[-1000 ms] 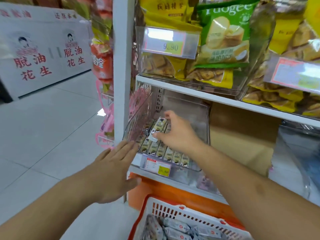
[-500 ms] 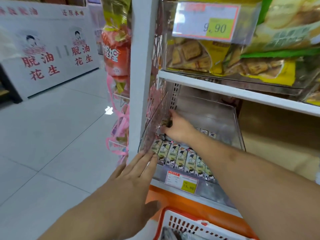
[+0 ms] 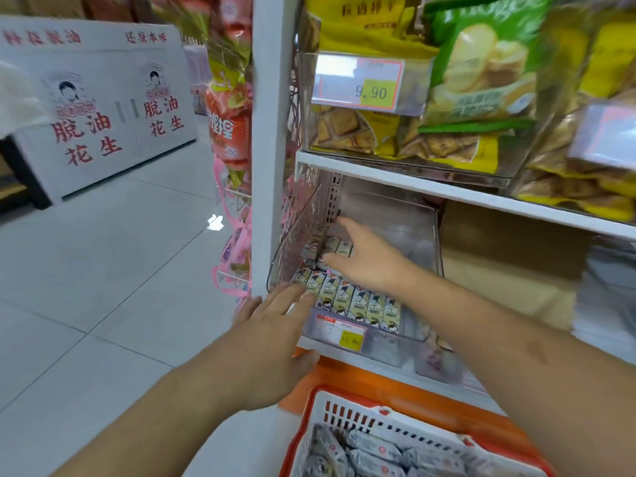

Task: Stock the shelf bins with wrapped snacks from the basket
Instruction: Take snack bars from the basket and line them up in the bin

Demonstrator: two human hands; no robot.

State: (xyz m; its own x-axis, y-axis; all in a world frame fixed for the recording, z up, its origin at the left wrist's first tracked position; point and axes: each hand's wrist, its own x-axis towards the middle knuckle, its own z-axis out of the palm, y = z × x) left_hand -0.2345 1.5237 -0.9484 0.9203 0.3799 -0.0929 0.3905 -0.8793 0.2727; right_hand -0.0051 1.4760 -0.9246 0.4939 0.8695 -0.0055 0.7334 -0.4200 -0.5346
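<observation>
A clear plastic shelf bin (image 3: 435,256) on the lower shelf holds a front row of small wrapped snacks (image 3: 358,302) and a few more behind it. My right hand (image 3: 364,258) reaches into the bin with fingers stretched out, fingertips on the packs at the back left. My left hand (image 3: 272,335) is flat and spread, its fingertips touching the bin's front left corner. At the bottom stands a white and orange basket (image 3: 347,413) with several grey wrapped snacks (image 3: 371,451) in it.
A white shelf upright (image 3: 270,132) rises left of the bin. The shelf above carries bins of yellow and green snack bags (image 3: 478,74) with a 9.90 price tag (image 3: 359,84). Pink hooks with hanging packs (image 3: 229,125) sit at the shelf end. Grey tiled floor (image 3: 103,270) spreads left.
My right hand has drawn back slightly from the bin's rear corner and spread its fingers over the back packs. My left hand has moved up to the bin's front corner.
</observation>
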